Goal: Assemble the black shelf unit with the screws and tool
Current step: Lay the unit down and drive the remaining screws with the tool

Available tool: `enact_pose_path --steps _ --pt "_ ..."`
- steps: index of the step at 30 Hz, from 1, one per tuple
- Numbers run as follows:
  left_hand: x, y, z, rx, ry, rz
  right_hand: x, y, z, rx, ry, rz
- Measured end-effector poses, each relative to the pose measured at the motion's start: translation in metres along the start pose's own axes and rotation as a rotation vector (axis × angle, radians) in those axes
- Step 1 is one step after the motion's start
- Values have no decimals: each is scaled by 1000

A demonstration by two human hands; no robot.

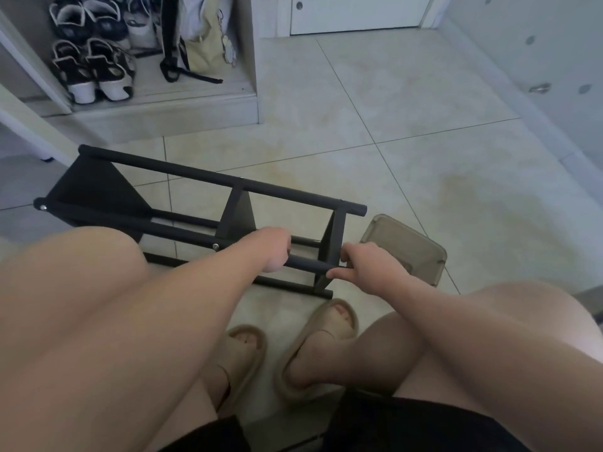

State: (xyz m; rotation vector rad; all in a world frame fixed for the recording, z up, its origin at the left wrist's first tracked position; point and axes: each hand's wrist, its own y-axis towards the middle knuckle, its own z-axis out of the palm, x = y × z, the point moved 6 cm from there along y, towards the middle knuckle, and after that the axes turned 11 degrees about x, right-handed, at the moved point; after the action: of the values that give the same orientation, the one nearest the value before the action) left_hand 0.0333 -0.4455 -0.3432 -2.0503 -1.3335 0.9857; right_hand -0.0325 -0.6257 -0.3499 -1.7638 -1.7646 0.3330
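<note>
The black shelf unit [208, 177] lies on its side on the tiled floor, long tubes running from upper left to lower right with black panels between them. My left hand [275, 249] grips the near tube from above, just left of the last panel. My right hand [368, 267] sits at that tube's right end by the end panel, fingers curled and pinching something small against the tube; whether it is a tool or a screw is hidden. Silver screw heads [215, 246] show on the near tube.
A smoky translucent plastic box [411, 246] stands just right of the shelf end, behind my right hand. My knees and feet in beige slippers [313, 347] are close below the frame. A low cabinet with shoes [91, 70] and a bag is at upper left.
</note>
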Motion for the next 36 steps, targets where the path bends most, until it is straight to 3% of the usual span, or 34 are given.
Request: enact_pose_path --steps 5,14,23,31,36 --pt "4 -4 6 -79 3 15 6 -5 -11 -183 -181 -80" --pt "12 8 11 -121 -64 -7 1 23 -14 -72 -512 -223" --pt "8 44 13 111 -65 20 -7 37 -2 -71 -493 -299" --pt "-6 82 5 105 -470 85 -10 42 -2 -114 -444 -331" --pt "-16 98 16 244 -622 -23 -12 43 -2 -137 -408 -351"
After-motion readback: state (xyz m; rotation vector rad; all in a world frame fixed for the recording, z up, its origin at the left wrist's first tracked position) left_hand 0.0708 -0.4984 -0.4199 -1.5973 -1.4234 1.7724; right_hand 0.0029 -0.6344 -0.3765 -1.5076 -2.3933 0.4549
